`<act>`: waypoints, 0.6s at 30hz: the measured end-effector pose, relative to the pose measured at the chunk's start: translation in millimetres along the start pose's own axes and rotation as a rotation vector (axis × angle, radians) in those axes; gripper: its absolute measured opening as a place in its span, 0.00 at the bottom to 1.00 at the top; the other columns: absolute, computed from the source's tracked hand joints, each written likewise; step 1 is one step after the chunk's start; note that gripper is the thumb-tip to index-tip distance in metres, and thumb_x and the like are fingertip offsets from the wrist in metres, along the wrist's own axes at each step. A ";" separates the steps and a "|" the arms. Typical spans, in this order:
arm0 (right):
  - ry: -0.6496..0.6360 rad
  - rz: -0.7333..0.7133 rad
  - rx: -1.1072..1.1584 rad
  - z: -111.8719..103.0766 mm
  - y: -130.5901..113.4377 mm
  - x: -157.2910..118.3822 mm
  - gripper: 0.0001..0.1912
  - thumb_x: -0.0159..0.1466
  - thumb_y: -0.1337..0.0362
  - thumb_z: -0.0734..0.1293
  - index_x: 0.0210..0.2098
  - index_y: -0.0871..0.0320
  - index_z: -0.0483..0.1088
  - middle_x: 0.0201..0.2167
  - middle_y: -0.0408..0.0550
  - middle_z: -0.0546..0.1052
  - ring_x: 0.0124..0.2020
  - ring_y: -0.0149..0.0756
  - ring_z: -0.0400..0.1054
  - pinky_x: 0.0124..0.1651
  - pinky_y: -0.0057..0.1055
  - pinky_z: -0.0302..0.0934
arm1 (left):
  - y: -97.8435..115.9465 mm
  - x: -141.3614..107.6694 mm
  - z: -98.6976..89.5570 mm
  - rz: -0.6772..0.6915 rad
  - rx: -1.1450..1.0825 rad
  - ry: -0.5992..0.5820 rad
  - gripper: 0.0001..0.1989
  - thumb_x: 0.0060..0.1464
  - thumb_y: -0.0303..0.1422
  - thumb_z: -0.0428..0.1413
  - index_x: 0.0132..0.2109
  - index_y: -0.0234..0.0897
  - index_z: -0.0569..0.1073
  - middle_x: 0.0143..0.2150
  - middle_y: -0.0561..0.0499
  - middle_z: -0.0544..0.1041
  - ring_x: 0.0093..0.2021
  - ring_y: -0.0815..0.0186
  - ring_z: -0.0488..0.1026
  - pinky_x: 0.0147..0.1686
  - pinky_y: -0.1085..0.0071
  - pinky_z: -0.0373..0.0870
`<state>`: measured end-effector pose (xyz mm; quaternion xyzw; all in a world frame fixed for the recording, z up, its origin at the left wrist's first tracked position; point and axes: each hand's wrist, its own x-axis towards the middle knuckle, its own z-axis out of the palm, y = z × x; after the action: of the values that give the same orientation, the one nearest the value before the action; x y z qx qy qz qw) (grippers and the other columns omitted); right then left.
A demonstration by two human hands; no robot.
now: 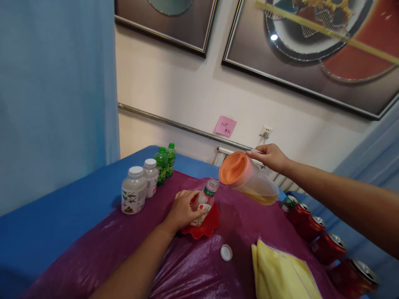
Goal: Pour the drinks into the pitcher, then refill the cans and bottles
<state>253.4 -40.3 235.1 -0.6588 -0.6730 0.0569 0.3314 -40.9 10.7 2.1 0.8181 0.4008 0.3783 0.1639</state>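
Observation:
My left hand is wrapped round a clear bottle with a green and red neck band. The bottle has no cap on and leans a little to the right, over a red scalloped dish. In my right hand is the handle of a translucent pitcher with an orange lid. The pitcher is tipped left, its lid close to the bottle's mouth, and yellowish liquid lies along its lower side. I cannot make out a stream between them. A white cap rests on the purple sheet nearer me.
White-capped jars and green bottles stand in a row at left. Several drink cans line the right side. A folded yellow cloth lies in front on the purple plastic sheet. Behind runs a metal rail.

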 end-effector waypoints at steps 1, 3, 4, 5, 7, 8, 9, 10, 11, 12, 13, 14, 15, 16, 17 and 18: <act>-0.001 0.001 -0.002 0.0 0.1 0.0 0.37 0.48 0.28 0.68 0.17 0.54 0.56 0.15 0.36 0.54 0.20 0.26 0.47 0.24 0.29 0.42 | 0.0 0.0 0.1 0.002 0.000 0.002 0.33 0.43 0.46 0.69 0.56 0.38 0.76 0.50 0.43 0.80 0.52 0.49 0.74 0.57 0.52 0.65; -0.005 0.004 -0.006 0.1 0.0 0.0 0.37 0.49 0.28 0.68 0.17 0.54 0.56 0.15 0.36 0.54 0.20 0.26 0.47 0.24 0.30 0.42 | 0.0 0.2 0.2 0.004 -0.002 0.001 0.33 0.43 0.46 0.69 0.55 0.39 0.76 0.50 0.43 0.80 0.52 0.50 0.74 0.57 0.53 0.65; -0.007 0.006 -0.006 0.1 -0.1 -0.1 0.36 0.49 0.28 0.68 0.17 0.54 0.56 0.15 0.36 0.54 0.20 0.26 0.47 0.24 0.30 0.42 | 0.1 0.2 0.2 0.004 -0.003 0.001 0.33 0.43 0.46 0.69 0.55 0.39 0.76 0.50 0.43 0.80 0.52 0.50 0.74 0.57 0.53 0.65; -0.007 0.008 -0.006 0.2 -0.4 -0.1 0.36 0.49 0.28 0.68 0.17 0.54 0.57 0.15 0.36 0.54 0.20 0.26 0.47 0.24 0.29 0.42 | 0.1 0.1 0.3 0.004 -0.004 0.002 0.33 0.43 0.46 0.69 0.55 0.39 0.76 0.50 0.44 0.80 0.52 0.50 0.74 0.57 0.53 0.65; -0.005 0.012 -0.006 0.3 -0.8 -0.2 0.36 0.49 0.28 0.68 0.17 0.54 0.57 0.15 0.36 0.54 0.20 0.26 0.47 0.24 0.29 0.43 | 0.0 -0.2 0.4 0.007 -0.008 0.006 0.33 0.43 0.46 0.69 0.55 0.40 0.76 0.50 0.44 0.80 0.52 0.50 0.74 0.57 0.53 0.65; -0.004 0.012 -0.005 0.4 -0.9 -0.2 0.36 0.49 0.28 0.69 0.17 0.54 0.57 0.15 0.36 0.54 0.20 0.26 0.47 0.24 0.29 0.43 | -0.2 -0.4 0.6 0.009 -0.011 0.009 0.33 0.43 0.47 0.69 0.55 0.40 0.76 0.49 0.44 0.80 0.52 0.50 0.74 0.57 0.52 0.65; -0.003 0.012 -0.004 0.6 -1.0 -0.2 0.36 0.49 0.28 0.69 0.17 0.54 0.57 0.15 0.36 0.54 0.20 0.26 0.47 0.24 0.29 0.43 | -0.4 -0.6 0.7 0.012 -0.014 0.013 0.32 0.43 0.47 0.68 0.55 0.40 0.76 0.49 0.45 0.80 0.51 0.50 0.74 0.57 0.52 0.65; -0.003 0.011 -0.004 0.8 -0.9 -0.1 0.36 0.49 0.28 0.69 0.17 0.54 0.57 0.15 0.36 0.54 0.20 0.26 0.47 0.23 0.29 0.43 | -0.7 -0.9 0.9 0.014 -0.016 0.015 0.32 0.43 0.47 0.68 0.55 0.40 0.76 0.49 0.45 0.80 0.51 0.50 0.74 0.56 0.53 0.65; -0.003 0.010 -0.005 1.0 -0.8 0.0 0.36 0.49 0.28 0.69 0.17 0.54 0.57 0.15 0.36 0.54 0.20 0.26 0.47 0.23 0.29 0.42 | -0.9 -1.1 1.1 0.015 -0.018 0.017 0.32 0.43 0.48 0.68 0.55 0.41 0.76 0.49 0.45 0.80 0.51 0.50 0.74 0.56 0.53 0.65; -0.003 0.010 -0.005 1.3 -0.5 0.1 0.36 0.49 0.28 0.69 0.17 0.54 0.57 0.16 0.36 0.54 0.20 0.26 0.47 0.23 0.29 0.42 | -1.0 -1.2 1.2 0.016 -0.019 0.019 0.32 0.43 0.48 0.68 0.55 0.41 0.76 0.49 0.45 0.80 0.51 0.50 0.74 0.56 0.53 0.65; -0.002 0.010 -0.006 1.6 -0.2 0.2 0.36 0.49 0.28 0.69 0.17 0.54 0.57 0.16 0.36 0.54 0.20 0.26 0.47 0.23 0.29 0.42 | -1.1 -1.4 1.3 0.016 -0.019 0.019 0.32 0.44 0.48 0.68 0.55 0.41 0.76 0.49 0.45 0.80 0.51 0.50 0.74 0.56 0.53 0.65; -0.001 0.008 -0.005 1.8 0.1 0.3 0.36 0.49 0.28 0.68 0.17 0.55 0.57 0.16 0.36 0.54 0.20 0.26 0.47 0.23 0.29 0.42 | -1.1 -1.4 1.3 0.016 -0.019 0.017 0.32 0.44 0.47 0.68 0.55 0.41 0.76 0.49 0.45 0.80 0.51 0.50 0.74 0.56 0.53 0.65; 0.001 0.003 -0.003 2.0 0.5 0.4 0.36 0.49 0.28 0.68 0.17 0.55 0.58 0.16 0.37 0.54 0.20 0.26 0.47 0.23 0.29 0.42 | -1.0 -1.4 1.3 0.016 -0.019 0.013 0.32 0.44 0.47 0.68 0.55 0.41 0.76 0.49 0.45 0.80 0.51 0.50 0.73 0.56 0.53 0.65; 0.003 -0.006 0.000 2.2 0.9 0.5 0.36 0.49 0.28 0.68 0.17 0.55 0.57 0.15 0.37 0.54 0.20 0.26 0.47 0.23 0.29 0.42 | -0.9 -1.3 1.2 0.015 -0.019 0.010 0.32 0.44 0.47 0.68 0.55 0.41 0.76 0.49 0.44 0.80 0.51 0.50 0.73 0.56 0.53 0.65; 0.004 -0.017 0.004 2.3 1.4 0.6 0.36 0.50 0.28 0.68 0.17 0.54 0.57 0.15 0.37 0.54 0.20 0.26 0.47 0.23 0.29 0.42 | -0.7 -1.1 1.2 0.015 -0.018 0.008 0.32 0.44 0.47 0.68 0.55 0.41 0.76 0.49 0.44 0.80 0.51 0.50 0.73 0.56 0.53 0.65; 0.006 -0.028 0.007 2.4 1.8 0.7 0.37 0.50 0.28 0.68 0.17 0.54 0.56 0.15 0.37 0.54 0.20 0.26 0.46 0.23 0.29 0.42 | -0.6 -1.0 1.1 0.014 -0.018 0.006 0.32 0.44 0.47 0.68 0.55 0.41 0.75 0.49 0.44 0.80 0.51 0.50 0.73 0.56 0.53 0.65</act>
<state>253.8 -38.6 232.6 -0.6485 -0.6808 0.0529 0.3365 -40.7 10.4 0.6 0.8184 0.3919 0.3854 0.1674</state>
